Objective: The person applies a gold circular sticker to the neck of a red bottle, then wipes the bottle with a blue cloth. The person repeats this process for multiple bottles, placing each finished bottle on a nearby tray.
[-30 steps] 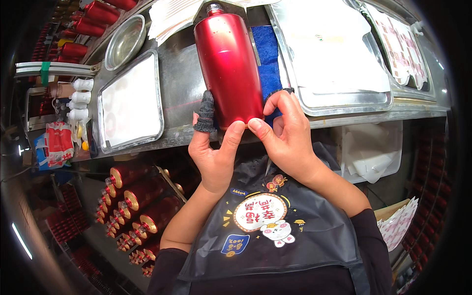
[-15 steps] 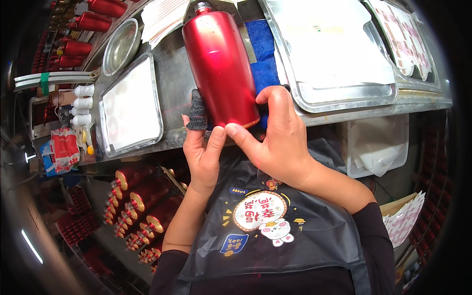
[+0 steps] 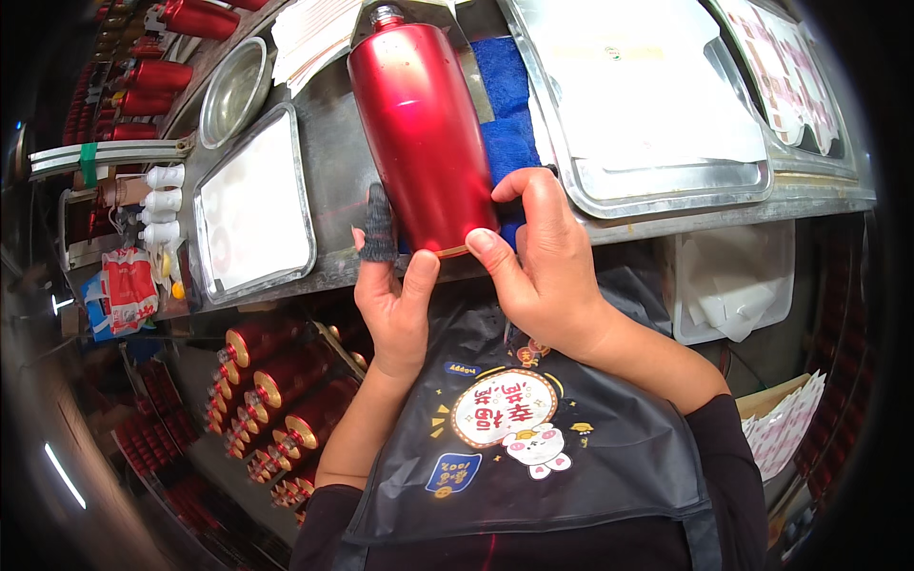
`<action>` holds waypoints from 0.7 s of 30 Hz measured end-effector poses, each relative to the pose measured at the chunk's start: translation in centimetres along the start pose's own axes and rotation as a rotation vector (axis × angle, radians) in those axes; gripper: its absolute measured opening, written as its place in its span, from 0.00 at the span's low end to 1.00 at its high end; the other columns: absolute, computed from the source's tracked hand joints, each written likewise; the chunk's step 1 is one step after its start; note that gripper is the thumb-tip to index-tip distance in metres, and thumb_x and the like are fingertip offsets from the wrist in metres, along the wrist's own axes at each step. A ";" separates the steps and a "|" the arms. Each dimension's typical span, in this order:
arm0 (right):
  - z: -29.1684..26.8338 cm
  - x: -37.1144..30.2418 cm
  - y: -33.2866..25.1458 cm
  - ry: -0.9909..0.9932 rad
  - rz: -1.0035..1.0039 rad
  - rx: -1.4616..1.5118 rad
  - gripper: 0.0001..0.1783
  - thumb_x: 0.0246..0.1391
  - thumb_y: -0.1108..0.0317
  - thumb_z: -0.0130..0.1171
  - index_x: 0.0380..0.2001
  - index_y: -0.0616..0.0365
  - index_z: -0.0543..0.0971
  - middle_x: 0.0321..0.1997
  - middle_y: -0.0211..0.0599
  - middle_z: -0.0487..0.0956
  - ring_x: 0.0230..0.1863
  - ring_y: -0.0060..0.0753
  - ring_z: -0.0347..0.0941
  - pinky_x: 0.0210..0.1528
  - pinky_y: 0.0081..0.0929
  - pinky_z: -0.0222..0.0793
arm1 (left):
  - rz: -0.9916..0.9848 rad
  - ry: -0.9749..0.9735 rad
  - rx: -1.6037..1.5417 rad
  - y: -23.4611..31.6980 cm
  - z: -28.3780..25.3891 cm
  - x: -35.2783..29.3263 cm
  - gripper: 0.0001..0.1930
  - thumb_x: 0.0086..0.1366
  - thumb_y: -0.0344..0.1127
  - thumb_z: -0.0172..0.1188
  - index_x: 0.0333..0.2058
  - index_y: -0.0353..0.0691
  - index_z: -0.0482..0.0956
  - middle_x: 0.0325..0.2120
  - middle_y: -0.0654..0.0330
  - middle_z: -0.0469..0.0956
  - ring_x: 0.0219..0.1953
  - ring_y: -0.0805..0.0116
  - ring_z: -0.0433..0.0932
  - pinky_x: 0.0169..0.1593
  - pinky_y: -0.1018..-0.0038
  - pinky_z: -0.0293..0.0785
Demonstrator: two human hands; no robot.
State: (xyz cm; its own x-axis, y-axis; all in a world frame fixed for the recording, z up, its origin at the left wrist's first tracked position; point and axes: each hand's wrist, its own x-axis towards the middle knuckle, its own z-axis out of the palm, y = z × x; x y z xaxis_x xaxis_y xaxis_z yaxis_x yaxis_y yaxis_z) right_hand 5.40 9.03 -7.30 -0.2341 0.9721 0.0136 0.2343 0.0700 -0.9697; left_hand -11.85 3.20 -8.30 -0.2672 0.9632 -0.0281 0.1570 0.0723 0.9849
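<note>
The red bottle [image 3: 422,133] lies on the bench [image 3: 335,162], neck pointing away. Both hands hold its near end: left hand [image 3: 392,295] under, right hand [image 3: 541,266] curled on its side.

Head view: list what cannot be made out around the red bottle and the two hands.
- Red bottle: its base rim is covered by the left hand and right hand; its underside faces away.
- Blue cloth: mostly hidden beneath the bottle.
- Left forefinger tip: wrapped in a dark finger cot.
- Red bottles at upper left: dim, bent by the fisheye rim.
</note>
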 end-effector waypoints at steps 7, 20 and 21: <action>0.3 0.2 -0.1 0.046 -0.086 -0.017 0.20 0.59 0.66 0.64 0.47 0.62 0.68 0.39 0.40 0.71 0.25 0.32 0.67 0.27 0.30 0.64 | 0.298 -0.009 0.570 -0.7 -0.5 -3.1 0.26 0.68 0.36 0.62 0.61 0.29 0.73 0.65 0.43 0.69 0.73 0.45 0.57 0.73 0.42 0.24; 1.5 0.3 0.5 0.064 -0.120 0.030 0.17 0.61 0.69 0.62 0.48 0.64 0.69 0.41 0.39 0.71 0.17 0.20 0.62 0.21 0.24 0.60 | 0.474 -0.037 0.904 2.5 -0.6 -1.8 0.19 0.63 0.37 0.65 0.48 0.29 0.83 0.64 0.38 0.69 0.70 0.36 0.62 0.70 0.34 0.32; 1.5 0.4 0.5 0.076 -0.144 0.033 0.16 0.61 0.70 0.60 0.49 0.64 0.69 0.42 0.39 0.72 0.17 0.20 0.63 0.22 0.23 0.60 | 0.495 -0.047 0.956 2.8 -0.6 -1.6 0.17 0.62 0.37 0.66 0.46 0.31 0.84 0.64 0.38 0.69 0.69 0.35 0.62 0.70 0.34 0.33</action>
State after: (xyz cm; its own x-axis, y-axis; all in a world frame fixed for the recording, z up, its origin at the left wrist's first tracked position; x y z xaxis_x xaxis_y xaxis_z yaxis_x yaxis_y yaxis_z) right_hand 3.97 9.07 -8.17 -0.1904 0.9668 0.1706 0.1715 0.2039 -0.9639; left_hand -11.56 1.71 -5.39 0.0637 0.9484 0.3107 0.9212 -0.1756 0.3473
